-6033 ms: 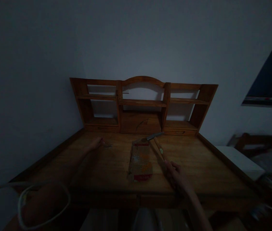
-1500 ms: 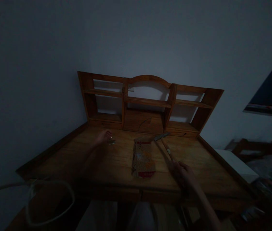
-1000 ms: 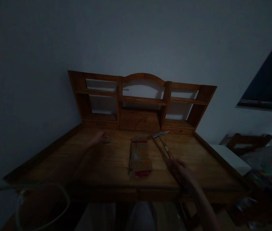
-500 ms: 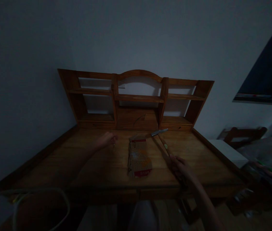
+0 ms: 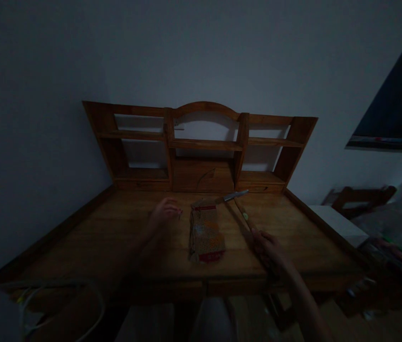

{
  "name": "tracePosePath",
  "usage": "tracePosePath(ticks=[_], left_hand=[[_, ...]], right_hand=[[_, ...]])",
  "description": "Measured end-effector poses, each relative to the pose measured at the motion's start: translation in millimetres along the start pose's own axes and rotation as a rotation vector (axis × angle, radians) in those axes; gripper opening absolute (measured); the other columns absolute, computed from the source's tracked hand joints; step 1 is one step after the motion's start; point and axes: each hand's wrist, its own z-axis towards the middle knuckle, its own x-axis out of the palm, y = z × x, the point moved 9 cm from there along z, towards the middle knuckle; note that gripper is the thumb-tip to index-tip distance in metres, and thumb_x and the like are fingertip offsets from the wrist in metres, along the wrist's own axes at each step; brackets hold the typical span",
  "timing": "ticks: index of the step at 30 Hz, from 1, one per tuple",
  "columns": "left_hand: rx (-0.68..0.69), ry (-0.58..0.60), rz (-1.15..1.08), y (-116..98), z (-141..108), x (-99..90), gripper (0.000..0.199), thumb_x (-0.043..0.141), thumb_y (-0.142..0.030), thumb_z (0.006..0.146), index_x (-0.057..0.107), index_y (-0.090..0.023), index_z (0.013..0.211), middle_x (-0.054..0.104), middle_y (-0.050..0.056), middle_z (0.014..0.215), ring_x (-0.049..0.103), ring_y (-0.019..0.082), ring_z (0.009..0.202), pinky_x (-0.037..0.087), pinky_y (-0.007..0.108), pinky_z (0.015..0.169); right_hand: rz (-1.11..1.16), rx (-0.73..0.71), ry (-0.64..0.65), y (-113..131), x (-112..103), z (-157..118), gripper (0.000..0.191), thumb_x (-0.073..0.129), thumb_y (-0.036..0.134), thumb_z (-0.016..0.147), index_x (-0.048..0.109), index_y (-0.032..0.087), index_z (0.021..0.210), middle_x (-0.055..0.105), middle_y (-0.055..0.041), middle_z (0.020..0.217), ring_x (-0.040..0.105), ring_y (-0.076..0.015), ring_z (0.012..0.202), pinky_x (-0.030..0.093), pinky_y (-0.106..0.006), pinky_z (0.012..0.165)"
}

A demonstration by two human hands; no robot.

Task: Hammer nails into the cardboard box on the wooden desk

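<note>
In the head view my right hand (image 5: pixel 263 242) is wrapped round the wooden handle of a hammer (image 5: pixel 236 195). Its metal head is raised toward the back of the desk, right of a flat brown piece (image 5: pixel 208 235) with an orange pattern and red bands. A dark cord-like strip runs along that piece's left edge. Just left of it, my left hand (image 5: pixel 165 211) hovers over the desk with its fingers pinched together. Something tiny and thin shows at the fingertips, too dark and blurred to name.
The wooden desk (image 5: pixel 122 223) carries a shelf hutch (image 5: pixel 206 145) along the wall. A pale cable (image 5: pixel 96 294) loops at the lower left. To the right are a white surface (image 5: pixel 339 225), a wooden chair back (image 5: pixel 364 194) and plastic-wrapped items (image 5: pixel 396 218).
My left hand has moved right, closer to the brown patterned piece, with its fingers still pinched. My right hand and the hammer have hardly moved.
</note>
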Motion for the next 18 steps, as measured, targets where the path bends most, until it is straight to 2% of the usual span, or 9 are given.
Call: tracePosePath(ticks=[3, 6, 9, 14, 18], left_hand=[[0.054, 0.002, -0.056, -17.9, -8.6, 28.6, 0.054, 0.08, -0.034, 0.06, 0.049, -0.019, 0.101, 0.071, 0.004, 0.081, 0.07, 0.021, 0.077, 0.054, 0.034, 0.074], [0.149, -0.05, -0.002, -35.6, -15.4, 50.8, 0.048, 0.077, -0.031, 0.065, 0.049, -0.02, 0.102, 0.069, 0.002, 0.08, 0.069, 0.018, 0.076, 0.054, 0.031, 0.073], [0.205, -0.063, 0.062, -40.6, -18.7, 67.5, 0.042, 0.074, -0.029, 0.069, 0.049, -0.021, 0.102, 0.066, 0.0, 0.076, 0.068, 0.017, 0.073, 0.053, 0.028, 0.068], [0.24, -0.045, 0.146, -35.9, -19.9, 81.3, 0.035, 0.07, -0.025, 0.072, 0.048, -0.021, 0.098, 0.063, -0.002, 0.074, 0.065, 0.015, 0.069, 0.051, 0.026, 0.065], [0.258, -0.052, 0.157, -33.4, -19.4, 85.1, 0.032, 0.069, -0.024, 0.072, 0.046, -0.022, 0.094, 0.062, -0.002, 0.074, 0.064, 0.014, 0.069, 0.05, 0.026, 0.066]], right_hand=[[0.01, 0.007, 0.003, 1.2, 1.6, -0.7, 0.044, 0.059, 0.064, 0.074, 0.045, 0.023, 0.077, 0.032, 0.012, 0.047, 0.023, -0.0034, 0.031, 0.018, -0.016, 0.028], [-0.003, 0.003, -0.005, 5.4, 2.7, -3.8, 0.043, 0.059, 0.063, 0.075, 0.044, 0.023, 0.076, 0.033, 0.0118, 0.047, 0.023, -0.0032, 0.031, 0.018, -0.015, 0.028], [-0.01, 0.009, -0.009, 8.0, 3.7, -6.7, 0.043, 0.06, 0.063, 0.076, 0.043, 0.023, 0.076, 0.033, 0.0117, 0.048, 0.024, -0.0035, 0.031, 0.019, -0.016, 0.028], [0.004, -0.006, 0.01, 10.4, 5.6, -7.8, 0.044, 0.06, 0.063, 0.077, 0.041, 0.023, 0.075, 0.032, 0.0118, 0.048, 0.023, -0.0032, 0.032, 0.019, -0.015, 0.028], [0.006, -0.011, 0.025, 9.7, 5.1, -6.6, 0.044, 0.059, 0.062, 0.077, 0.041, 0.023, 0.074, 0.031, 0.0117, 0.049, 0.023, -0.0031, 0.032, 0.019, -0.015, 0.028]])
